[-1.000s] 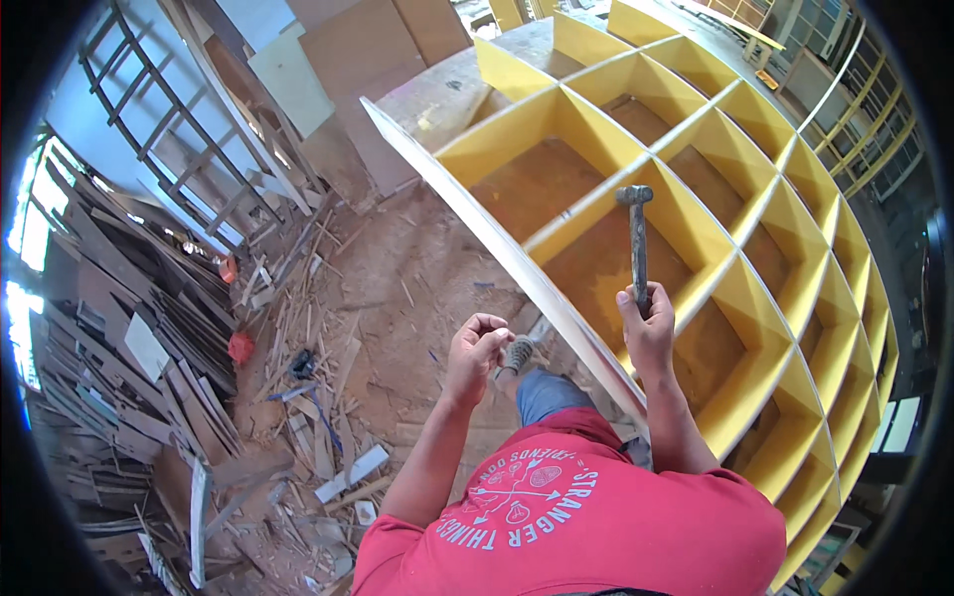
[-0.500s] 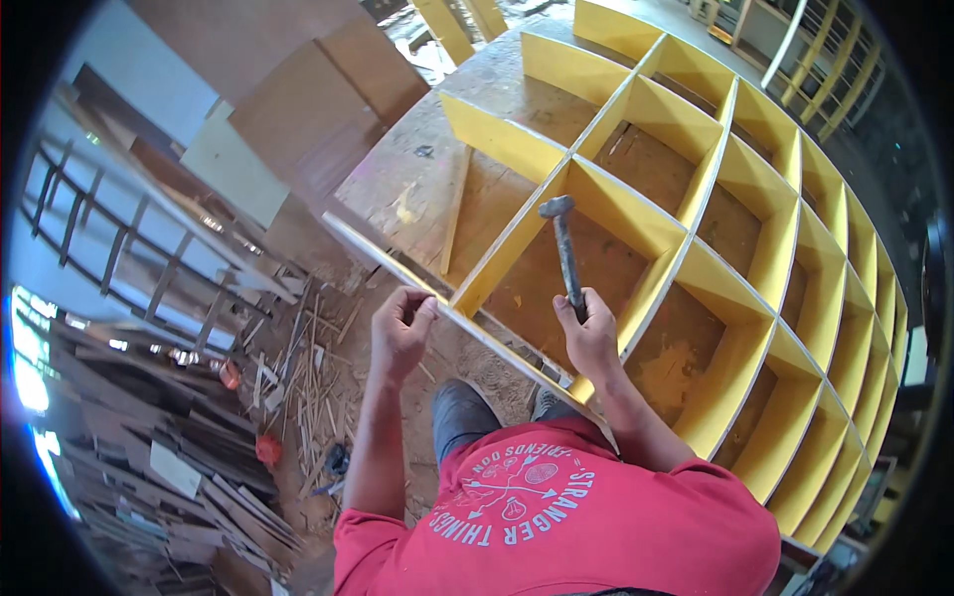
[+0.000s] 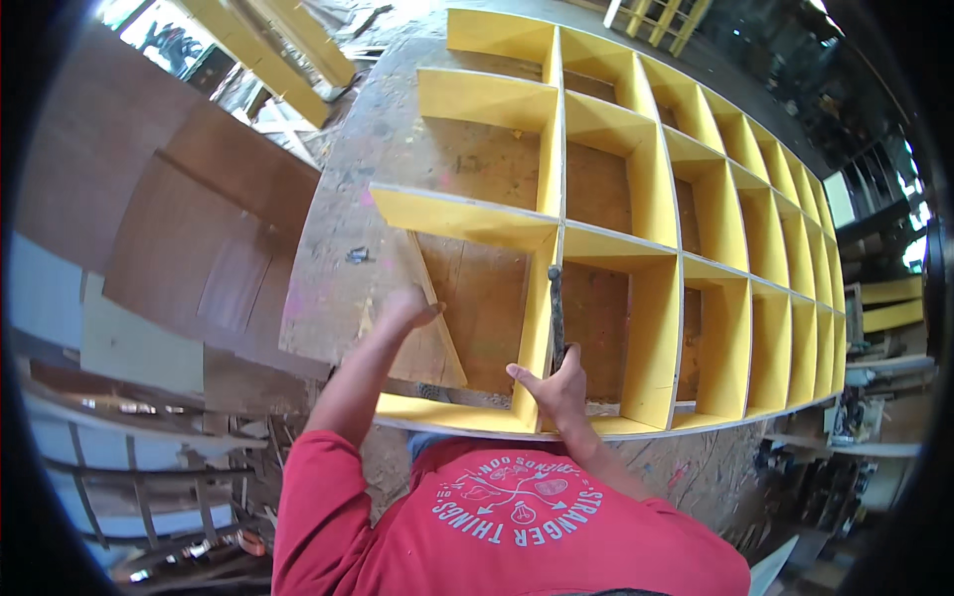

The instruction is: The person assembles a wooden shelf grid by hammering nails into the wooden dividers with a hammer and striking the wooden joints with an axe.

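Observation:
My right hand (image 3: 562, 389) is closed around the handle of a hammer (image 3: 556, 313), with its thumb out toward the left. The hammer stands along a yellow divider panel (image 3: 537, 328) of a large wooden grid frame (image 3: 621, 243), its head pointing away from me. My left hand (image 3: 405, 309) reaches over the tabletop next to a thin wooden strip (image 3: 437, 310). Motion smears its fingers, so what they hold, if anything, cannot be made out. Near it, a yellow crosspiece (image 3: 462, 216) juts left from the frame, and a small dark cluster (image 3: 358, 256) lies on the table.
The frame rests on a worn wooden table (image 3: 323, 298), its yellow front rail (image 3: 452, 412) running before my body. Brown boards (image 3: 189, 228) lean at the left. A dark slatted rack (image 3: 139, 477) is at lower left, with yellow planks (image 3: 288, 50) behind the table.
The view has turned, bringing the frame round in front of me. My left hand has moved forward over the tabletop. My right hand has brought the hammer to the divider panel.

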`<state>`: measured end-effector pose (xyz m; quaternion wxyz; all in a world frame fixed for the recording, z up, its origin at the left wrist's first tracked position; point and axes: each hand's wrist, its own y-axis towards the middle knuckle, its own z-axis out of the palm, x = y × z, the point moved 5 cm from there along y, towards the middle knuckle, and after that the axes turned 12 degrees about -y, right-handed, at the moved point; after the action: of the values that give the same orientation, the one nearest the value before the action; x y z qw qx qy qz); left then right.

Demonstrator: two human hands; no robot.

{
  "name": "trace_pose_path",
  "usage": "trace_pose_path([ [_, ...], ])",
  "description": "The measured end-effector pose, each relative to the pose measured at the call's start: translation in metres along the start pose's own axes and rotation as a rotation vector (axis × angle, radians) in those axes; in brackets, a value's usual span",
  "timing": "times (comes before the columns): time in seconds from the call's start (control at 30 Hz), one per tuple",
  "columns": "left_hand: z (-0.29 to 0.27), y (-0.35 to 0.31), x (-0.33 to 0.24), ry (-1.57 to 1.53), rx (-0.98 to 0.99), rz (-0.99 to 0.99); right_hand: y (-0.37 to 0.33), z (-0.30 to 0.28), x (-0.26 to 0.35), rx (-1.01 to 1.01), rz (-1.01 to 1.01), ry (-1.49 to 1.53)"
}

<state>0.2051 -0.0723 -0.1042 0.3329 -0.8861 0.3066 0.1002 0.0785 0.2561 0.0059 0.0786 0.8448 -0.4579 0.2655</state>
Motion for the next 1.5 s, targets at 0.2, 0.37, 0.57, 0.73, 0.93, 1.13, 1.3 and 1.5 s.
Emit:
trace_pose_path([
  [0.2,0.025,0.017,0.009,-0.093,-0.057,-0.167,0.000,0.007,0.013,-0.027,0.203,-0.143],
  [0.37,0.055,0.035,0.028,-0.188,-0.115,-0.151,0.007,0.009,0.011,-0.023,0.192,-0.211],
  [0.57,0.044,0.043,0.054,-0.206,-0.062,-0.162,0.017,0.002,0.022,0.092,0.069,-0.310],
  [0.73,0.017,0.042,0.091,-0.169,-0.100,-0.200,0.016,-0.003,0.022,0.053,0.103,-0.280],
  [0.93,-0.003,0.043,0.128,-0.080,-0.079,-0.176,0.015,0.006,0.019,0.011,0.068,-0.240],
  [1.13,-0.016,0.049,0.102,-0.127,-0.054,-0.109,0.014,0.015,0.009,-0.050,0.051,-0.227],
  [1.3,-0.036,0.060,0.160,-0.408,-0.474,-0.073,0.012,0.016,0.016,-0.087,0.081,-0.204],
  [1.5,-0.069,0.078,0.173,-0.178,-0.622,0.149,0.008,0.014,0.021,-0.144,0.122,-0.230],
])
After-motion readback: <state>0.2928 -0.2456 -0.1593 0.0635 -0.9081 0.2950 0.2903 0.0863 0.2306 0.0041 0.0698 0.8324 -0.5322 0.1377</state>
